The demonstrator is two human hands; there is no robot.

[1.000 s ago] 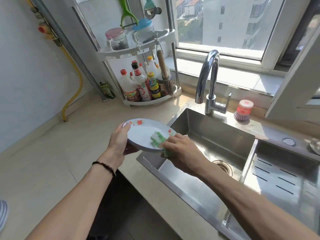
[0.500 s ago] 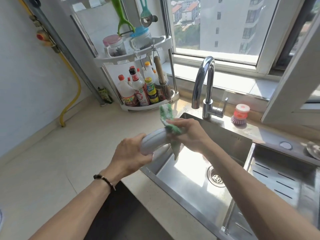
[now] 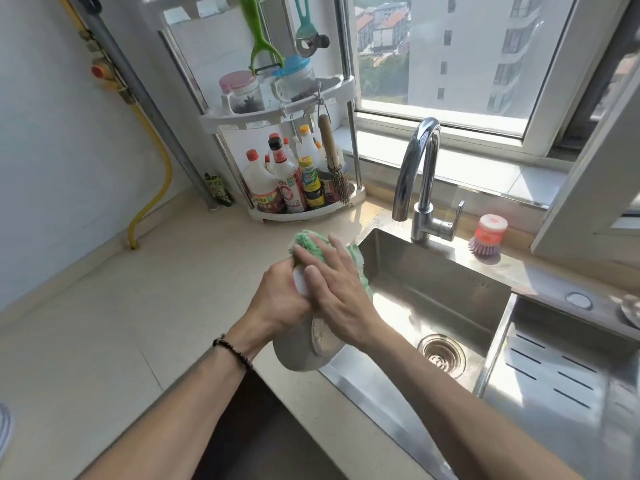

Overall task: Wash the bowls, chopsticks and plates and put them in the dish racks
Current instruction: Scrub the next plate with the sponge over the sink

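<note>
My left hand [image 3: 277, 299] grips a white plate [image 3: 298, 355] by its rim. The plate stands nearly on edge over the sink's left rim, its grey underside turned toward me. My right hand [image 3: 341, 296] lies flat with straight fingers and presses a fluffy green cloth [image 3: 351, 258] against the plate's upper part. The cloth sticks out beyond my fingertips and past the plate's right side. Both hands hide much of the plate.
The steel sink [image 3: 433, 278] with its drain [image 3: 441, 355] lies under my right arm, the faucet [image 3: 419, 178] behind it. A slotted steel tray [image 3: 554, 375] fills the right basin. A red-topped dish brush [image 3: 488, 233] stands behind the sink. A corner shelf of bottles [image 3: 287, 188] stands on the beige counter [image 3: 104, 341].
The plate went from face-up to tipped on edge with its underside toward me. My right hand moved the cloth from the plate's face onto its back and flattened out.
</note>
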